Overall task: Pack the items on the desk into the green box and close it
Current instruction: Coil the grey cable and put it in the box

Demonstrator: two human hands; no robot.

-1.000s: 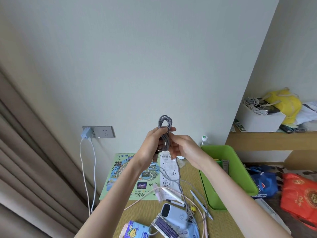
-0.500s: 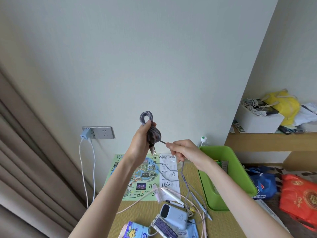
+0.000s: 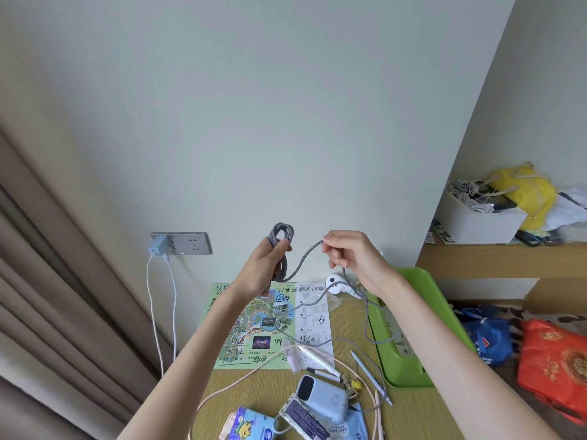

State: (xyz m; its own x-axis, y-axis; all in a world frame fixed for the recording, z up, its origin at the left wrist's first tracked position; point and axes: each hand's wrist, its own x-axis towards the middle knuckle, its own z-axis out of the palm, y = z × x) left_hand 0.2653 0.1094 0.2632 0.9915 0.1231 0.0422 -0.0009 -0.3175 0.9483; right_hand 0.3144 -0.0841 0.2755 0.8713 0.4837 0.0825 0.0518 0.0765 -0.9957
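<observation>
My left hand (image 3: 265, 265) is raised above the desk and grips a coiled bundle of grey braided cable (image 3: 280, 239). My right hand (image 3: 352, 255) pinches the loose strand of the same cable, which sags between the hands and trails down to the desk. The green box (image 3: 424, 315) stands open at the desk's right edge. On the desk lie a light blue power bank (image 3: 322, 396), a pink cable (image 3: 241, 381), a pale blue pen (image 3: 370, 376), a white marker (image 3: 317, 362) and tissue packs (image 3: 251, 425).
A printed map and a paper sheet (image 3: 273, 325) lie at the back of the desk (image 3: 409, 414), with a white earbud-shaped object (image 3: 336, 282). A blue charger (image 3: 157, 246) sits in the wall socket. Curtain at left, shelf with a white box (image 3: 479, 223) at right, bags on the floor.
My right hand has risen and moved right, drawing the loose cable strand out from the coil. My left hand keeps hold of the coil, shifted slightly.
</observation>
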